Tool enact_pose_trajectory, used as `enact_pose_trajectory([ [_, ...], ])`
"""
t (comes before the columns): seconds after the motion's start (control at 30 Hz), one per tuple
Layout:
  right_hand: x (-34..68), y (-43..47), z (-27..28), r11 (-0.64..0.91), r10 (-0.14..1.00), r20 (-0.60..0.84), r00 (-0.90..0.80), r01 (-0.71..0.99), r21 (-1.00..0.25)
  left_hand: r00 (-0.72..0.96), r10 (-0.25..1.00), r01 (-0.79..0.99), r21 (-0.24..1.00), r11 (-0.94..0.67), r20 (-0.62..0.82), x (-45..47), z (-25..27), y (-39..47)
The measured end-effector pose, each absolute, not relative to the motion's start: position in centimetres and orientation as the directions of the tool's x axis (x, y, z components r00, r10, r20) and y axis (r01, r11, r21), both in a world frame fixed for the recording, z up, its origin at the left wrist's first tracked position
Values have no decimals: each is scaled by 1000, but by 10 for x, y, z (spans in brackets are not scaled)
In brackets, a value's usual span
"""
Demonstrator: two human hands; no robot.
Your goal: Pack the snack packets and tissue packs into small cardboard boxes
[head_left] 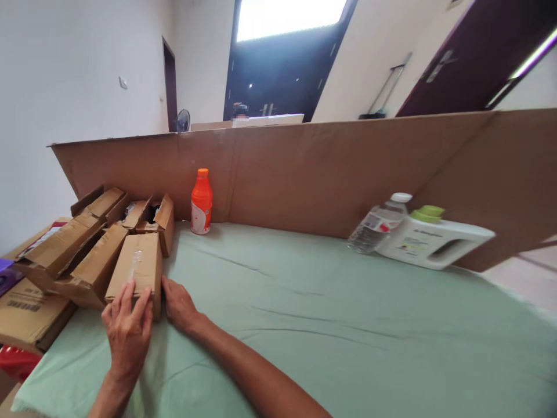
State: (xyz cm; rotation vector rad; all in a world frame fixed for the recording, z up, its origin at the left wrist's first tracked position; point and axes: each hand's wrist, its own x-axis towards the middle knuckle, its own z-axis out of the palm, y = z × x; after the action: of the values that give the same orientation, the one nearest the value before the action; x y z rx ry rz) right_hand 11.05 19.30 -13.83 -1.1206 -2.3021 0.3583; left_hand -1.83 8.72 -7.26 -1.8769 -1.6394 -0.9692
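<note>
A closed cardboard box point(138, 255) with clear tape on its lid stands at the near end of a group of boxes. My left hand point(128, 328) lies over its near top edge, fingers spread and touching the lid. Against the box's right side rests my right hand point(178, 302), its fingertips at the cardboard and some fingers hidden from view. Left of this box is a longer carton point(98, 255). Behind it are smaller boxes point(163, 217) with raised flaps and contents I cannot make out.
An orange bottle point(201, 203) stands near the cardboard wall point(304, 180) at the back. To the right are a clear plastic bottle point(378, 226) and a white jug point(418, 247) with a green cap. Green cloth point(313, 331) covers the table. A flat carton point(32, 313) lies at the left edge.
</note>
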Motion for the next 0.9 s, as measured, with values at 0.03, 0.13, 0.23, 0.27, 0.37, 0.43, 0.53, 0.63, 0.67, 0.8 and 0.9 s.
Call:
enact_pose_trajectory([
  [0.03,110,187,-144,606,795,331,-508,654,-453,25,649,975,126,-184,760,-25,-73,96],
  [0.13,112,175,-150,598,801,275,-532,677,-430,-8,657,959,191,-208,754,-41,-74,114],
  [0.23,113,171,-147,619,784,253,-568,675,-401,-31,678,948,237,-214,734,-46,-76,118],
  [0.27,114,171,-144,626,778,252,-576,674,-391,-44,686,946,250,-204,726,-44,-79,116],
  [0.37,116,163,-138,654,755,269,-597,664,-361,-122,705,943,302,-137,699,-37,-100,100],
  [0.43,121,151,-135,672,741,284,-609,658,-341,-168,736,937,338,-87,655,-34,-121,87],
  [0.53,133,125,-133,695,719,297,-629,652,-303,-130,836,937,343,-73,533,-36,-150,70],
  [0.63,148,96,-132,749,655,351,-669,635,-188,-47,898,941,322,-108,437,-44,-164,63],
  [0.67,153,87,-132,762,633,370,-681,631,-142,-24,907,942,313,-120,420,-46,-166,63],
  [0.8,165,53,-128,757,618,382,-688,651,-52,119,928,979,111,-168,353,-48,-163,65],
  [0.9,171,29,-123,751,620,378,-687,659,-33,161,939,987,-28,-160,305,-44,-153,62],
])
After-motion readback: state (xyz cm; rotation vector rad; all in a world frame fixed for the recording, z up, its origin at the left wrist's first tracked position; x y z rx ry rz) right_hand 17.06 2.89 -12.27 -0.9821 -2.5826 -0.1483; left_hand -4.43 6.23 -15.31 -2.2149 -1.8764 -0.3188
